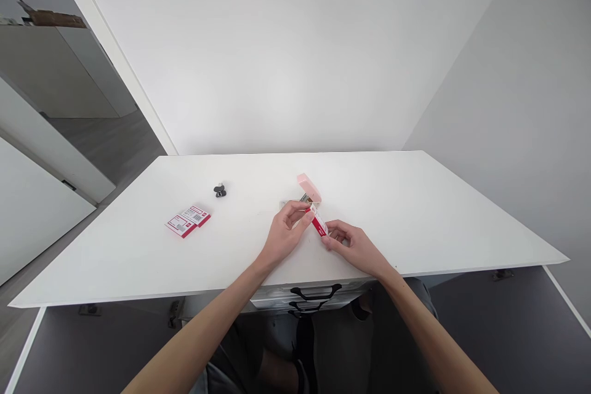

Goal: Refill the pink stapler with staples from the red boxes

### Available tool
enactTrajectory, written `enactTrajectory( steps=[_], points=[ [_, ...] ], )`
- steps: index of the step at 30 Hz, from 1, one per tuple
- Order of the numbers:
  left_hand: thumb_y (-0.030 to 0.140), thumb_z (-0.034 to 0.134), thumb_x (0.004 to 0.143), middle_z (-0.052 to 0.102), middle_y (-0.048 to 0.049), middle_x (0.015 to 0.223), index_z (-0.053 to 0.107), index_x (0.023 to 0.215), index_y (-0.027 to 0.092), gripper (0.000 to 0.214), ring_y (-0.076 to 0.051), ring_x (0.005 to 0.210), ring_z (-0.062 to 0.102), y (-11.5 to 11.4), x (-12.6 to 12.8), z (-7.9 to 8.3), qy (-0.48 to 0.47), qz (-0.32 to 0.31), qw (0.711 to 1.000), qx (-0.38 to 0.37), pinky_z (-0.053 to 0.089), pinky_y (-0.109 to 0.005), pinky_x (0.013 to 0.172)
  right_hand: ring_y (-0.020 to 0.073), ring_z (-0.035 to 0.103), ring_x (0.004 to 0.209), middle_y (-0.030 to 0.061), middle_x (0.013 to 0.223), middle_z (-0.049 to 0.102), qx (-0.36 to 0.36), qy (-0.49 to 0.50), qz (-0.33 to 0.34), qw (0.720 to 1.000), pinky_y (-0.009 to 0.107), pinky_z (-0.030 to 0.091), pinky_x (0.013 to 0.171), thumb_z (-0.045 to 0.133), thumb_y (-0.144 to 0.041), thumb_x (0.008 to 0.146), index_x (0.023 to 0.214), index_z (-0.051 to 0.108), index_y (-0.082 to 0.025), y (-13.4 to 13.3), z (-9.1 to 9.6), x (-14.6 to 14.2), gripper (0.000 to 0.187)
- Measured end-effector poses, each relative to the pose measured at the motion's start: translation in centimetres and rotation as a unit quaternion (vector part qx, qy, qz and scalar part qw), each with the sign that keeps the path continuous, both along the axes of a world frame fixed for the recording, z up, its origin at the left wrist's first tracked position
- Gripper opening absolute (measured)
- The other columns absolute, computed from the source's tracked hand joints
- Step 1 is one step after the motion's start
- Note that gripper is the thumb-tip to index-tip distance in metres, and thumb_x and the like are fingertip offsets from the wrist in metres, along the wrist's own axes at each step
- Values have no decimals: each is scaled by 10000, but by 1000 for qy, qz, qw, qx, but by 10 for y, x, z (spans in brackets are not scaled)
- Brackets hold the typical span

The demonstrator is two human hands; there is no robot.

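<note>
A small red and white box (318, 223) is held just above the white table (415, 215), near its front edge. My right hand (353, 245) grips its lower end. My left hand (286, 231) pinches at its upper, open end. The box's pink flap (308, 187) stands open, pointing away from me. Something brownish and metallic shows inside the open end; I cannot make out what it is.
Two flat red and white boxes (188, 221) lie side by side on the left of the table. A small black object (220, 191) sits behind them. A white wall rises behind the table. A drawer handle (316, 293) shows under the front edge.
</note>
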State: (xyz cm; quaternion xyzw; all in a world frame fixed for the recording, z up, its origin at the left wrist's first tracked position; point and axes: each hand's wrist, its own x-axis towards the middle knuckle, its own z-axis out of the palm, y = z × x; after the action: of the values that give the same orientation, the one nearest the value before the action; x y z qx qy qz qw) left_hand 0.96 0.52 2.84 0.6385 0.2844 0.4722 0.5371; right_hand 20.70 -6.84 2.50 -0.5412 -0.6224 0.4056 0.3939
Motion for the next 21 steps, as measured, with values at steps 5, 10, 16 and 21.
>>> enactTrajectory(
  steps=[5,10,16,21],
  points=[
    [426,733,946,685,-92,1195,643,1109,209,286,-223,1104,698,-2,0,-1,-7,8,1000,3,535,-408,1019,186,640,760,-1,800,707,0,7,-11,1000,328,475,732,669,-537,947,1038,708,-242,-2,3,-2,311],
    [448,752,927,685,-102,1224,604,1143,212,352,-219,1113,695,-2,0,1,-28,22,999,-10,533,-408,1028,187,638,744,-1,790,703,2,5,-14,1000,328,473,718,669,-548,947,1017,703,-242,-3,4,-2,316],
    [478,750,921,704,-93,1164,584,1159,219,390,-221,1093,702,-2,-2,6,-35,44,998,-27,538,-390,987,185,628,741,-6,770,686,8,-2,-13,1000,326,475,716,662,-548,954,1020,696,-244,-4,4,-2,313],
    [486,740,928,692,-96,1226,581,1175,227,392,-239,1135,700,-4,-4,10,-35,36,998,-29,542,-388,979,191,628,743,-9,752,668,11,2,-16,1000,334,483,720,657,-551,960,1085,678,-241,-2,0,-1,335]
  ],
)
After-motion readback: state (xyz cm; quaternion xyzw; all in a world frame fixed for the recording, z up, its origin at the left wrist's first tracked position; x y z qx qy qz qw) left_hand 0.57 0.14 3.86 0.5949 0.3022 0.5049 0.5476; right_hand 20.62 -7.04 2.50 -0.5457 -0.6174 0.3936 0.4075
